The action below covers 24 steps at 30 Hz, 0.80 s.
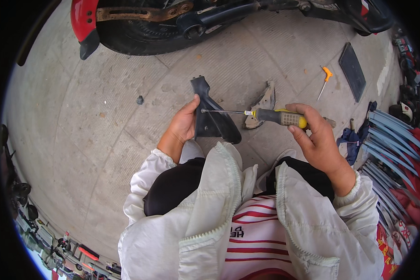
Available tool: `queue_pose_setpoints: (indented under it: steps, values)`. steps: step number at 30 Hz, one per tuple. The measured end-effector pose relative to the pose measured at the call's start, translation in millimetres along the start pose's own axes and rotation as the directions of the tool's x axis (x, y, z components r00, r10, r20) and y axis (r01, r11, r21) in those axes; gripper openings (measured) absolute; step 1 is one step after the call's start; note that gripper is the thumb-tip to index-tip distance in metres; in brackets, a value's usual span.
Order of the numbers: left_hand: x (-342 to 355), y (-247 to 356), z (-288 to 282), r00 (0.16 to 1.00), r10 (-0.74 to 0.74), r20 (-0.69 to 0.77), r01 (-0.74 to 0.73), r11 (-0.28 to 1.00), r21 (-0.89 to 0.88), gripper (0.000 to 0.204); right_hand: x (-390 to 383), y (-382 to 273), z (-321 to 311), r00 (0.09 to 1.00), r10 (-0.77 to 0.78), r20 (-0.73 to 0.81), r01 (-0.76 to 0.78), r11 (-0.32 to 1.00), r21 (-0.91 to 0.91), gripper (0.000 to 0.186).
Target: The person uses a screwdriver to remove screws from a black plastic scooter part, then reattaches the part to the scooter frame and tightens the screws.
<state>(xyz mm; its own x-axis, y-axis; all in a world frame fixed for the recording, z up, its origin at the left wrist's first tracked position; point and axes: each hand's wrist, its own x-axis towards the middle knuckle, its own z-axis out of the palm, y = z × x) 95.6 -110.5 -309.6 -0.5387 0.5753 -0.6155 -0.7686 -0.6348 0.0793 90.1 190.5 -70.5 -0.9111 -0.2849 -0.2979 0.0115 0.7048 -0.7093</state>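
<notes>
The black plastic part (214, 122) is sitting in the left hand (184, 122), which is gripping its left edge. The right hand (318, 142) is holding a screwdriver (270, 115), its shaft crossing toward the left thumb. Keeping the part steady and the tip aligned is probably mattering most. Ahead-right of the right hand, an orange-handled tool (327, 73) is lying.

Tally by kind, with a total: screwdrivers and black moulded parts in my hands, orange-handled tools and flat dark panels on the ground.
Screwdriver: 1, in the right hand
Black moulded part: 1, in the left hand
Orange-handled tool: 1, on the ground
Flat dark panel: 1, on the ground
Total: 4
</notes>
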Motion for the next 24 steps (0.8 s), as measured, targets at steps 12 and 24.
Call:
queue_pose_setpoints:
  steps: [12,24]
  values:
    - [7,-17,-9,0.962,0.101,-0.252,0.042,0.86,0.509,0.076,-15,15,19,0.997,0.071,-0.011,-0.071,0.994,-0.077,0.032]
    - [0,-6,22,0.966,0.067,-0.25,0.005,0.961,0.277,0.05,-8,21,31,0.974,-0.095,-0.204,0.068,0.989,-0.134,0.03]
